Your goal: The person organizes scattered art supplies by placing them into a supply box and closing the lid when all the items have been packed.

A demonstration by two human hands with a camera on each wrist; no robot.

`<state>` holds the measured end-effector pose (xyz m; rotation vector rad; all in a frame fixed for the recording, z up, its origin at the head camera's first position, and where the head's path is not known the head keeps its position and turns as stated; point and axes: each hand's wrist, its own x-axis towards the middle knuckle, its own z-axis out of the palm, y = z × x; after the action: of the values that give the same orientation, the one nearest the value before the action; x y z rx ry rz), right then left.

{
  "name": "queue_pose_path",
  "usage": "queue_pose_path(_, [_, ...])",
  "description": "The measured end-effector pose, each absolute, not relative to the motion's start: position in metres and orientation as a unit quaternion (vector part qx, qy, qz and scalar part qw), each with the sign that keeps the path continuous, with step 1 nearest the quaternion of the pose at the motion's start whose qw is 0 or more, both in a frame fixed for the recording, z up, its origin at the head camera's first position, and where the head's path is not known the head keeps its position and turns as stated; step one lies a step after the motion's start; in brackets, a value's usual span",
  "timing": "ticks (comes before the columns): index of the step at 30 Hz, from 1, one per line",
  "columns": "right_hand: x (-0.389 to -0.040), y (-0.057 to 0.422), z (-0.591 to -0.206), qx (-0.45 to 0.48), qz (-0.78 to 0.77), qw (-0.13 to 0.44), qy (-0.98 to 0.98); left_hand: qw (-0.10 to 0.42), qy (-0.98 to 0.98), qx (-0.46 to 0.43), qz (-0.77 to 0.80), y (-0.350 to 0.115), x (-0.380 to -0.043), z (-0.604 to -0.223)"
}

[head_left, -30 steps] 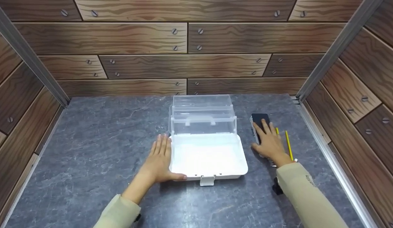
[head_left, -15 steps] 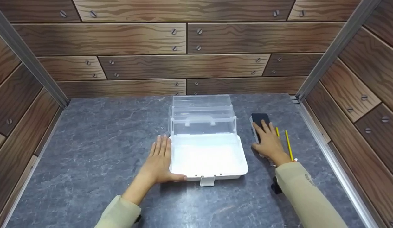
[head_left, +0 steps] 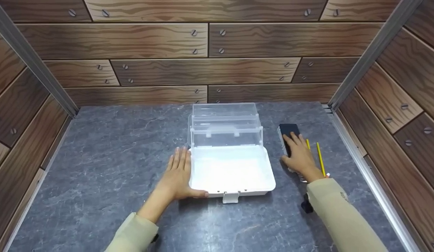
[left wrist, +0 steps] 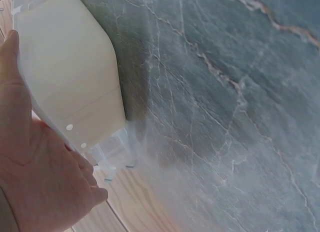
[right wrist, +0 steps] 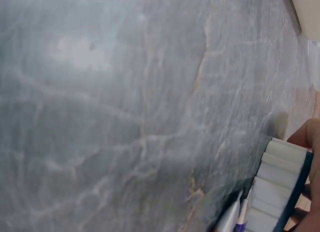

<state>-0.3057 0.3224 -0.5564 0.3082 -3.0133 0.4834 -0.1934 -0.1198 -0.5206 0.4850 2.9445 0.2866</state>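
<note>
A white plastic box (head_left: 234, 169) with a latch on its front stands in the middle of the table, its clear tiered lid (head_left: 225, 136) raised at the back. Along the box's left side lies my left hand (head_left: 174, 180), fingers straight, thumb on the front rim; the left wrist view shows it against the white wall (left wrist: 70, 67). My right hand (head_left: 301, 157) rests with spread fingers on a flat case with a black top (head_left: 289, 128), right of the box. In the right wrist view that case has a white ribbed side (right wrist: 280, 187). The palm hides its near end.
A yellow pencil (head_left: 320, 157) lies right of the right hand, and a second yellow stick (head_left: 308, 143) is partly hidden by it. Pointed tips (right wrist: 231, 217) show beside the case in the right wrist view. Wood-patterned walls (head_left: 210, 70) bound the grey marbled table (head_left: 115, 147).
</note>
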Motion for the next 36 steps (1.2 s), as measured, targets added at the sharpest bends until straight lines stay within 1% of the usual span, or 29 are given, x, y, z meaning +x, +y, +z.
queue_pose_path(7, [-0.303,0.323,-0.549,0.125,0.177,0.074,-0.974,0.066,0.979,0.164,0.098,-0.120,-0.194,-0.522])
queue_pose_path(14, [-0.297,0.322,-0.530,0.156,0.192,0.084,-0.965,0.063,0.979,0.167,0.096,-0.119,-0.193,-0.521])
queue_pose_path(16, [-0.294,0.321,-0.524,0.172,0.193,0.095,-0.961,0.063,0.980,0.166,0.094,-0.118,-0.194,-0.522])
queue_pose_path(22, [-0.283,0.311,-0.507,0.248,0.186,0.158,-0.938,0.063,0.981,0.160,0.089,-0.119,-0.194,-0.523])
queue_pose_path(26, [-0.273,0.302,-0.494,0.283,0.184,0.172,-0.925,0.068,0.980,0.160,0.093,-0.119,-0.194,-0.521])
queue_pose_path(30, [-0.263,0.293,-0.481,0.288,0.194,0.174,-0.922,0.069,0.980,0.166,0.087,-0.119,-0.195,-0.519])
queue_pose_path(36, [-0.254,0.288,-0.473,0.283,0.210,0.205,-0.913,0.067,0.980,0.175,0.074,-0.119,-0.194,-0.519])
